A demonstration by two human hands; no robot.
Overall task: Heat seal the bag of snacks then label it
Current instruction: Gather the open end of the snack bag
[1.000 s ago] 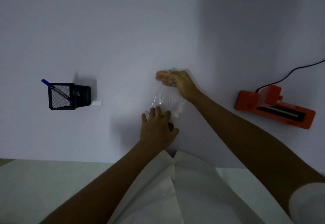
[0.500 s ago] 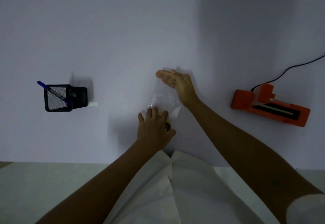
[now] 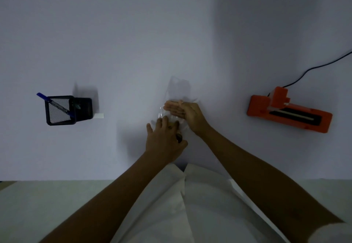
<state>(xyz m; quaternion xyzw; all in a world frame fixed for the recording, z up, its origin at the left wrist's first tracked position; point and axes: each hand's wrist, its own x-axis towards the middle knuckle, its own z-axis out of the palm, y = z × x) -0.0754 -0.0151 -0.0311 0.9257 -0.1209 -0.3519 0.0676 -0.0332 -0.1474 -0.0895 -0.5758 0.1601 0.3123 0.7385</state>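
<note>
**Both hands pressed flat on the clear bag**

A clear plastic bag (image 3: 178, 92) lay at the middle of the pale surface (image 3: 133, 42), just ahead of the person, with its long side running from 6 to 12 o'clock. Its far end, toward 12 o'clock, lay free and crumpled, and the rest was under the hands.

The left hand (image 3: 163, 138) lay palm down on the near end of the bag with its fingers spread and straight, gripping nothing. A small dark snack (image 3: 179, 138) showed inside the bag beside that hand's thumb; how many more there were could not be told.

The right hand (image 3: 185, 112) came in from 4 o'clock and rested across the bag's middle. Its fingers were straight and held together, pointing toward 9 o'clock, and nothing was pinched. The two hands were almost touching.

An orange heat sealer (image 3: 289, 113) sat at 3 o'clock, well apart from the bag, and its black cord (image 3: 314, 67) ran off toward 2 o'clock.

A black mesh pen holder (image 3: 60, 110) stood at 9 o'clock, also well apart, with a blue pen (image 3: 53, 103) leaning in it. A small white piece (image 3: 99, 116) lay just beside the holder on its 3 o'clock side; what it was could not be made out.

A white garment (image 3: 190, 204) filled the view at 6 o'clock, between the forearms.
</note>
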